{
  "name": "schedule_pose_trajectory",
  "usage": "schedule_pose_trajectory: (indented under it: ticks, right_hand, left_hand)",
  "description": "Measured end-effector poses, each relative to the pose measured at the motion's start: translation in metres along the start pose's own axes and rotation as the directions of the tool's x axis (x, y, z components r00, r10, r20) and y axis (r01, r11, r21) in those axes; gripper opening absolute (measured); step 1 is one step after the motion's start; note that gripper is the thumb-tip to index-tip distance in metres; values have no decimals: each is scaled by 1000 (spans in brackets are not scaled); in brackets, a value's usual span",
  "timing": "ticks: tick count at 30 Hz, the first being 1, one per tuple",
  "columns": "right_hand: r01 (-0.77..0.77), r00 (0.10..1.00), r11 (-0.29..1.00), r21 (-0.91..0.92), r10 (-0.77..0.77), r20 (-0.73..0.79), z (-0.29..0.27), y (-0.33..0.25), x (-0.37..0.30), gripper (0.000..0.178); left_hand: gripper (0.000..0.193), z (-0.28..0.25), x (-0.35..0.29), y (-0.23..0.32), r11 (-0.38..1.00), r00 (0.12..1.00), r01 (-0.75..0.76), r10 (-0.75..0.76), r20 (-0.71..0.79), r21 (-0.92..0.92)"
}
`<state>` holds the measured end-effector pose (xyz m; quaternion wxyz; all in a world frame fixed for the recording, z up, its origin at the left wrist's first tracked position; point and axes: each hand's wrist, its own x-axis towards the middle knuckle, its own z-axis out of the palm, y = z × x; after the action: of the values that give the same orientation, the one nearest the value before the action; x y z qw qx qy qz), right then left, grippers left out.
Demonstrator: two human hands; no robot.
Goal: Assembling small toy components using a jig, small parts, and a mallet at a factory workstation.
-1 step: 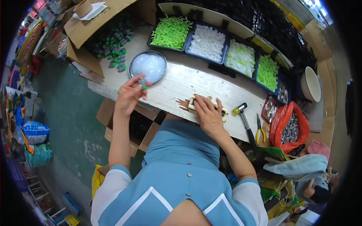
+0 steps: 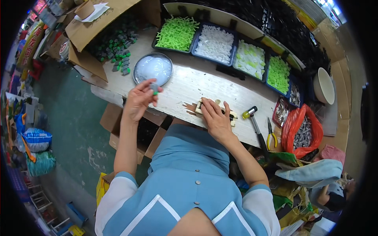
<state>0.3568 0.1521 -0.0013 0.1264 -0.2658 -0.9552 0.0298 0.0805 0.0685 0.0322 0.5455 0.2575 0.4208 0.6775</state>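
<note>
My left hand (image 2: 138, 103) is raised over the front edge of the bench, its fingertips pinching a small grey part with a green end (image 2: 154, 89). Just behind it is a round metal dish (image 2: 135, 77) holding pale, glossy, translucent contents. My right hand (image 2: 218, 121) lies over a cream-coloured block (image 2: 199, 107) with dark slots, its fingers bent across the block and holding it against the bench. The palm hides most of that block. To the right of this hand lies a hammer with a yellow-and-black head (image 2: 249, 113), beside yellow-handled pliers (image 2: 270, 133).
Blue trays of green pieces (image 2: 177, 34) and white pieces (image 2: 215, 44) line the back of the bench (image 2: 189, 84). Grey-green parts (image 2: 120, 59) are heaped at the left by a cardboard box (image 2: 94, 23). A red bag (image 2: 289, 129) of grey parts stands right, near a cream bowl (image 2: 324, 86).
My left hand has shifted slightly to the right with the grey-green part, which is turned a little. My right hand stays on the block, almost unmoved.
</note>
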Motion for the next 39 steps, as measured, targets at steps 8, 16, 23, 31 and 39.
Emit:
schedule_pose_trajectory:
  ticks: [8, 16, 23, 31, 39]
  right_hand:
    - [-53, 943, 821, 569, 229, -243, 3, 18, -4, 19]
    - [-95, 825, 526, 845, 517, -228, 5, 18, -3, 13]
    - [-85, 838, 608, 789, 472, -274, 7, 18, -4, 9]
    - [-115, 843, 616, 780, 476, -252, 2, 16, 1, 9]
    - [-119, 778, 771, 625, 464, -424, -28, 59, -20, 10]
  left_hand:
    - [29, 63, 21, -53, 699, 947, -296, 123, 298, 651]
    - [31, 90, 40, -80, 386, 776, -612, 124, 619, 690]
    - [21, 88, 44, -87, 627, 907, -292, -59, 417, 722]
    - [7, 79, 40, -99, 893, 975, 109, -181, 126, 438]
    - [17, 102, 86, -73, 351, 940, -323, 9, 341, 879]
